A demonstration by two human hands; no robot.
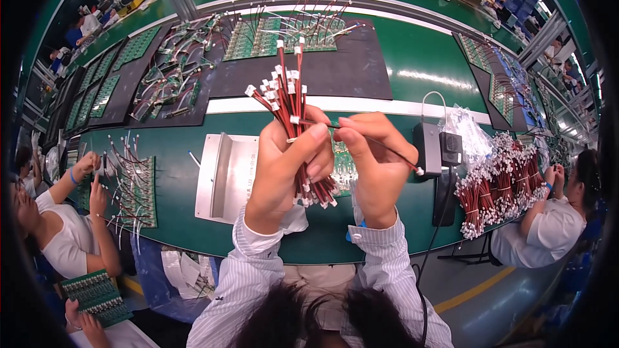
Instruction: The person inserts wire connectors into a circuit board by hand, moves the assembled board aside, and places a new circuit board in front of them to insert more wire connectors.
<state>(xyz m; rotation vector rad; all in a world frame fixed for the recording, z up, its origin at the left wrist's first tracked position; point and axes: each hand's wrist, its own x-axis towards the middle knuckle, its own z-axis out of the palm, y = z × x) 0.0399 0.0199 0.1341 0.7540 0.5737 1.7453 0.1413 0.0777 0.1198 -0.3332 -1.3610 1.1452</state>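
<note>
In front of my chest, my left hand is closed round a bundle of short red-and-black cables with small white connectors at both ends. Most of the bundle stands upright above my fingers, and its lower ends hang below my palm. Thumb and finger of my right hand pinch one dark cable, stretched sideways from the bundle and ending in a white connector by the right hand. Behind the hands, a green circuit board lies partly hidden on the green table. Left of them is a silvery metal plate fixture.
Several tied cable bundles are heaped at the right, near a black box and a clear plastic bag. Wired circuit boards lie on a black mat at the back. Co-workers sit at both sides.
</note>
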